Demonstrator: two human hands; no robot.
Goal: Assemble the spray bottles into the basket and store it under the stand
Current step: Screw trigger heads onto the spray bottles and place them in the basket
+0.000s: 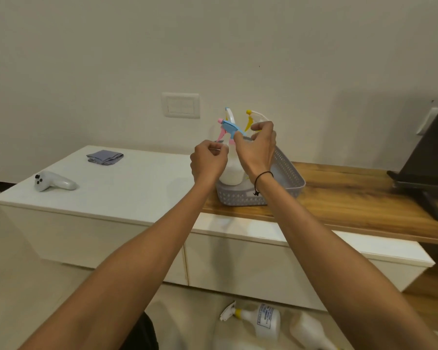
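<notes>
A grey perforated basket (287, 173) sits on the wooden top (352, 195), with spray bottles standing in it. The front bottle (232, 173) is white with a blue and pink spray head (230, 127). My right hand (257, 147) reaches over the basket, thumb and fingers curled round the rear of that blue head. My left hand (208, 160) is beside the bottle's neck with fingers curled; nothing shows in it. A yellow-triggered bottle (250, 120) and a white-headed one (229, 113) stand behind. Two more bottles (262, 319) (309, 332) lie on the floor.
A white cabinet top (127, 188) to the left carries a white controller (53, 181) and a folded grey cloth (105, 157). A dark screen on a black stand (425, 195) occupies the wooden top at right. A wall plate (180, 105) is behind the basket.
</notes>
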